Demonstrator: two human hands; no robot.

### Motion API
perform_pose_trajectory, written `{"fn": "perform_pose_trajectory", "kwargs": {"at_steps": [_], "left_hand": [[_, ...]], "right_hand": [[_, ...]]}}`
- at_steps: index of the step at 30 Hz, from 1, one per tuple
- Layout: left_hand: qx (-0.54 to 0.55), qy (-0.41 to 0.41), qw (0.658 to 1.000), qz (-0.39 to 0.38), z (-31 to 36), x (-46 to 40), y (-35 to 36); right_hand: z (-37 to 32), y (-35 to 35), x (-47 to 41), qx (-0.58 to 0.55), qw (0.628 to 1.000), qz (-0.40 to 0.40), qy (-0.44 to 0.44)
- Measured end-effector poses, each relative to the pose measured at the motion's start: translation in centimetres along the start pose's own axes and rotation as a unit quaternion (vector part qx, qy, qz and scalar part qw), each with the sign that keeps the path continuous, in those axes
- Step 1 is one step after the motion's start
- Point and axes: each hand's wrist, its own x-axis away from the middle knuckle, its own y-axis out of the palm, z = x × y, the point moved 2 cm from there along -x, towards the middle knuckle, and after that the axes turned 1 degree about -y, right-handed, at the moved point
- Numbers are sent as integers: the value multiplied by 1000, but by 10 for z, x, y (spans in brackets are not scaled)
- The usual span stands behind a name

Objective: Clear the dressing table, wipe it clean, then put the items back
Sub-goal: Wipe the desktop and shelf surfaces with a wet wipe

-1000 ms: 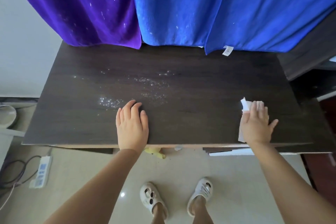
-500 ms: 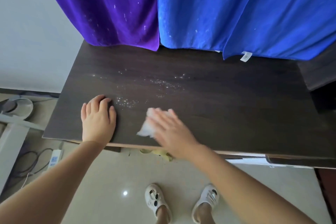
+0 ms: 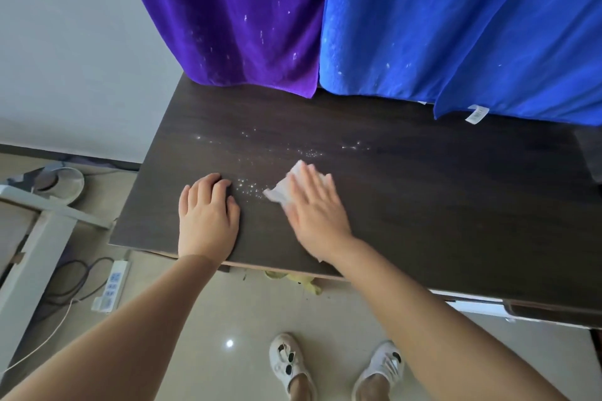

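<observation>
- The right hand (image 3: 314, 216) lies flat on a white wipe (image 3: 283, 185), pressing it against the dark tabletop (image 3: 456, 205); most of the wipe is hidden under the palm, with only its far-left corner and a small scrap by the wrist showing; the hand is blurred, so its fingers (image 3: 306, 179) read as extended and together rather than curled, pinning the wipe by pressure and not by a closed grip
- The left hand (image 3: 208, 216) rests palm down on the tabletop near its near-left edge, just left of the wipe and apart from it; its fingers (image 3: 211, 184) are slightly bent, holding nothing
- A scatter of bright specks (image 3: 257, 187) glints on the tabletop between the two hands and on toward the far side; whether they are droplets or crumbs cannot be told
- A purple cloth (image 3: 244, 19) and a blue cloth (image 3: 456, 26) hang over the far edge, cut off at the top; they hide whatever stands behind them; a small white label (image 3: 476, 114) hangs at the blue hem
- The right end of the tabletop is cut off by the frame
- On the floor at left lie a white power strip (image 3: 110, 286) with cables, and a round white object (image 3: 62, 184) partly hidden; something yellow (image 3: 299, 280) peeks from under the near edge, too little shown to name
- Two white slippers (image 3: 288, 361) show at the bottom
</observation>
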Motion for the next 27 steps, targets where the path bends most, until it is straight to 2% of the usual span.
{"fn": "perform_pose_trajectory", "kwargs": {"at_steps": [2, 3, 4, 6, 8, 10, 12, 13, 14, 15, 16, 18, 20, 22, 24, 25, 27], "left_hand": [[1, 1, 1000, 1, 0, 0, 0], [1, 2, 1000, -1, 0, 0, 0], [0, 3, 1000, -3, 0, 0, 0], [-5, 6, 1000, -4, 0, -1, 0], [-8, 10, 1000, -2, 0, -1, 0], [-12, 10, 1000, -1, -1, -2, 1], [-13, 9, 1000, -3, -1, -2, 2], [-13, 10, 1000, -3, -1, -2, 2], [-14, 12, 1000, -1, -1, -2, 2], [-15, 14, 1000, 1, -1, -2, 1], [-16, 15, 1000, 2, -1, -2, 1], [-15, 14, 1000, 3, -1, -2, 1], [-13, 11, 1000, 2, -1, -2, 2], [-14, 12, 1000, 0, 0, -2, 2], [-14, 14, 1000, -1, 0, -1, 2], [-14, 14, 1000, -1, 0, -1, 2], [-11, 14, 1000, 1, -1, -1, 2]], "right_hand": [[-12, 4, 15, 19, 988, -21, -149], [-3, 2, 24, 31, 980, -26, -197], [13, -3, 33, 32, 975, -26, -217], [55, -24, 50, 38, 980, -7, -194], [113, -47, 68, 70, 991, 55, -99], [171, -63, 78, 70, 986, 102, 114], [206, -62, 75, 40, 921, 136, 362], [207, -60, 64, 22, 884, 132, 448], [198, -57, 49, 10, 866, 129, 484], [183, -55, 32, 12, 874, 122, 470], [160, -52, 12, 36, 901, 124, 414], [104, -42, -18, 89, 954, 119, 259], [46, -20, -24, 78, 989, 88, 86], [4, -1, -4, 32, 996, -3, -83], [8, -2, 23, 30, 976, -39, -212], [25, -10, 30, 33, 972, -42, -231], [77, -29, 35, 56, 982, -10, -178]]}}
